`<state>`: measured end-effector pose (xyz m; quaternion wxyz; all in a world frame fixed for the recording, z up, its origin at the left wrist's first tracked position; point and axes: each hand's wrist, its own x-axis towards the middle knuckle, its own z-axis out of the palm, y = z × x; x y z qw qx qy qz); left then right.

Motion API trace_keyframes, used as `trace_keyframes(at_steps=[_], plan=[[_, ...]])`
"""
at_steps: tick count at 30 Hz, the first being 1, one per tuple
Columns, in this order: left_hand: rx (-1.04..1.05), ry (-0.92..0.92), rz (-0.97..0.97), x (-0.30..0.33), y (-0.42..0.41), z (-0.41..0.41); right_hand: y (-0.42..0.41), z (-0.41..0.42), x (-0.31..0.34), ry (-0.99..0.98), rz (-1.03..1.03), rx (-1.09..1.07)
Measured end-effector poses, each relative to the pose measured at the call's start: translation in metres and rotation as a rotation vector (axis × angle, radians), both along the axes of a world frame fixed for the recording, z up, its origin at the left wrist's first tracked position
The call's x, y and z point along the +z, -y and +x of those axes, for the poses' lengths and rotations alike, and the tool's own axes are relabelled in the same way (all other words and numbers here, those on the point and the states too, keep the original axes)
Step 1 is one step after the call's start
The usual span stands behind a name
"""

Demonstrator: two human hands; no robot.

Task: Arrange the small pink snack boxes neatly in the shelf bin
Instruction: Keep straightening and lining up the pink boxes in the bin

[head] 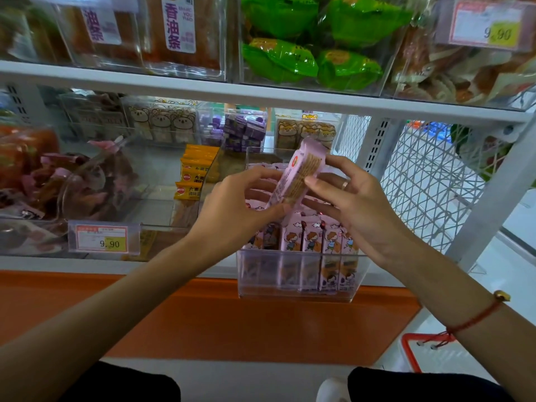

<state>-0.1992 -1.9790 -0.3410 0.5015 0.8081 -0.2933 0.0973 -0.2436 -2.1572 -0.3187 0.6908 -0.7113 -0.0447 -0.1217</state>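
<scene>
A clear plastic shelf bin [293,291] juts out over the shelf's front edge. Several small pink snack boxes [313,237] with a cartoon child stand upright in a row at its front, and more lie behind them. Above the bin both hands hold one pink snack box [298,175], tilted with its top leaning away to the right. My left hand [240,204] pinches its lower end between thumb and fingers. My right hand [351,198] grips its upper right side with thumb and fingertips. The hands hide the middle of the bin.
Yellow snack packs [194,175] stand in the clear bin to the left, above a 9.90 price tag [101,237]. Purple and bear-print packs sit further back. The upper shelf board [261,97] runs overhead. A white wire side panel [429,181] closes the right. A red basket [412,352] stands below.
</scene>
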Motion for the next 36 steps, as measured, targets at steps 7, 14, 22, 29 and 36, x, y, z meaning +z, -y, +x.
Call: trace_keyframes(at_steps=[7,14,22,29,36], plan=[[0.128,0.319,0.093,0.003,0.001,-0.007,-0.002,-0.001,0.0,-0.071,-0.078,-0.058],[-0.061,-0.039,0.123,0.008,0.005,-0.007,0.011,0.0,0.002,-0.078,0.202,0.188],[-0.015,0.141,0.062,0.005,-0.003,0.0,0.022,0.003,-0.006,-0.007,-0.118,0.113],[0.03,0.213,0.102,0.002,-0.004,0.001,0.021,0.003,-0.009,0.103,-0.269,0.094],[0.035,0.344,0.275,0.001,0.002,-0.004,0.012,-0.001,-0.003,0.156,-0.177,0.074]])
